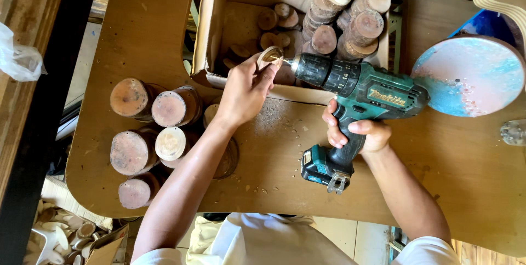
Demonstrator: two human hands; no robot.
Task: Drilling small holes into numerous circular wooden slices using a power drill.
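Left hand (246, 91) fingers (262, 73) pinch a small wooden disc (270, 55) at the rim of the cardboard box (211, 29), held against the bit of the green cordless drill (356, 92); right hand (356, 131) fingers are clenched round the drill's grip. Doing this well likely means keeping the bit square to the disc face, fingertips off the bit line, and light pressure. Sawdust lies on the worktop (274, 155), log stacks (150, 136) left, round painted board (471, 76) right.
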